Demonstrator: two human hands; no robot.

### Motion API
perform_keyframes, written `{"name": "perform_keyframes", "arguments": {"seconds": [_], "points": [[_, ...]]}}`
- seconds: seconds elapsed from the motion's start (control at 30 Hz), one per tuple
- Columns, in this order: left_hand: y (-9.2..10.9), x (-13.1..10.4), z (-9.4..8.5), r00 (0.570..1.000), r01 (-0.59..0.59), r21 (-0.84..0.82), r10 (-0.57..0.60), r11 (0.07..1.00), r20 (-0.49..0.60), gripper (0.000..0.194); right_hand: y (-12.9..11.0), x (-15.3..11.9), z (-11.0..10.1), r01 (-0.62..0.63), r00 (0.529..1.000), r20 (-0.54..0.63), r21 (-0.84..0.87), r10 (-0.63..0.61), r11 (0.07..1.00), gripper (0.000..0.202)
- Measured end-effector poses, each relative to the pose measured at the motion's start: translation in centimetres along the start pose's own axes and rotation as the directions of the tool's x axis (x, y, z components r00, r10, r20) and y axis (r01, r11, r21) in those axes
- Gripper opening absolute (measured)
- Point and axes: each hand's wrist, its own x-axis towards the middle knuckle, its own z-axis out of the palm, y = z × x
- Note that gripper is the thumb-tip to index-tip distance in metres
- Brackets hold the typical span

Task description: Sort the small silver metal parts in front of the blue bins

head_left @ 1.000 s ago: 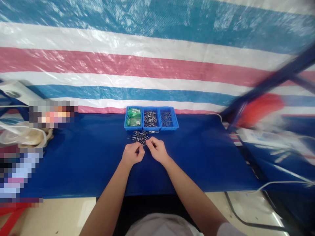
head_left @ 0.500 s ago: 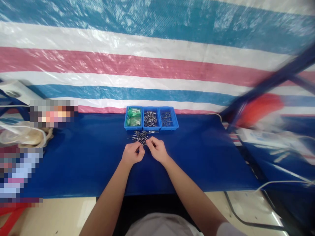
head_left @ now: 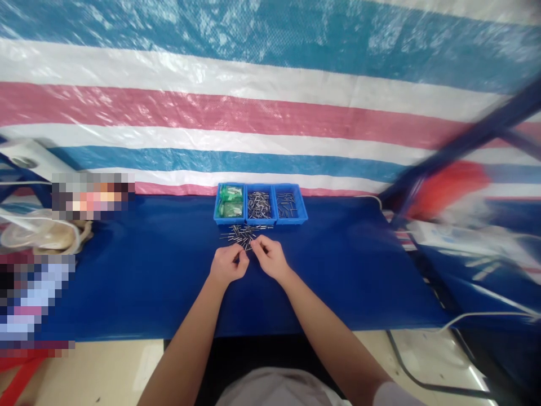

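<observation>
A loose pile of thin metal pins, rivet-like in shape (head_left: 240,234), lies on the blue table in front of the bins. My left hand (head_left: 229,264) is closed at the pile's near edge, thumb against the curled fingers. Close beside it, my right hand (head_left: 270,257) pinches with thumb and forefinger at the near right of the pile. Whatever either hand grips is too small to make out. Behind the pile, the middle blue bin (head_left: 245,212) holds many of these metal pieces, and the right blue bin (head_left: 301,210) has a thinner layer of them.
The left blue bin (head_left: 216,210) contains green-and-clear packets (head_left: 232,209). A striped plastic sheet (head_left: 262,107) hangs behind the blue table (head_left: 143,270). Blue metal frame bars (head_left: 448,149) stand at the right, with a white cable (head_left: 477,314) near the table's right corner.
</observation>
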Motion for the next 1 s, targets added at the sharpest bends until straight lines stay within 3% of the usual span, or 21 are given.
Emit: {"name": "perform_keyframes", "arguments": {"seconds": [0.3, 0.53, 0.77, 1.0], "points": [[-0.11, -0.06, 0.08, 1.000, 0.008, -0.001, -0.008, 1.000, 0.016, 0.016, 0.12, -0.10, -0.03, -0.008, 1.000, -0.012, -0.016, 0.008, 1.000, 0.043], [-0.26, -0.13, 0.34, 0.992, 0.117, 0.001, -0.117, 0.993, 0.040, 0.003, 0.20, -0.09, -0.16, -0.001, 0.999, -0.032, -0.015, 0.000, 1.000, 0.041], [-0.37, -0.63, 0.40, 0.978, 0.197, -0.039, -0.194, 0.980, 0.072, 0.008, 0.13, -0.05, -0.11, -0.012, 0.999, -0.038, -0.021, 0.011, 1.000, 0.041], [-0.57, -0.97, 0.61, 0.970, 0.231, 0.026, -0.232, 0.973, 0.076, 0.008, 0.01, -0.02, -0.12, -0.024, 0.999, -0.047, -0.020, 0.023, 1.000, 0.040]]}}
